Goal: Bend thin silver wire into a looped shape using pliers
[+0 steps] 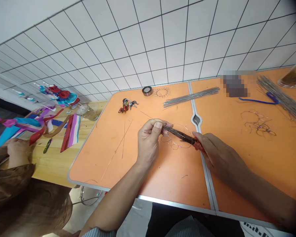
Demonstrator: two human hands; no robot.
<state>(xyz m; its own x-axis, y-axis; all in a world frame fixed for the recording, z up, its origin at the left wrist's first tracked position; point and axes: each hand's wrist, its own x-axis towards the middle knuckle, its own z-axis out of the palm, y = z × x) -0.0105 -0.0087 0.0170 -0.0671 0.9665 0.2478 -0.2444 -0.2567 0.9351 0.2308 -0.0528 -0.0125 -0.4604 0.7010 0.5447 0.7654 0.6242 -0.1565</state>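
My left hand (149, 140) is closed in a pinch on a thin wire (174, 143) bent into loops, just above the orange table (162, 177). My right hand (215, 154) grips red-handled pliers (181, 135), whose dark jaws point left and meet the wire at my left fingertips. The looped wire hangs between both hands. Loose straight wires (120, 141) lie on the table left of my left hand.
A bundle of straight wires (191, 96), a tape roll (147, 90), keys (126, 105) and bent wire scraps (259, 124) lie further back. A second wire bundle (283, 98) is at far right. On the left, another person (17, 184) sits by coloured ribbons (39, 125).
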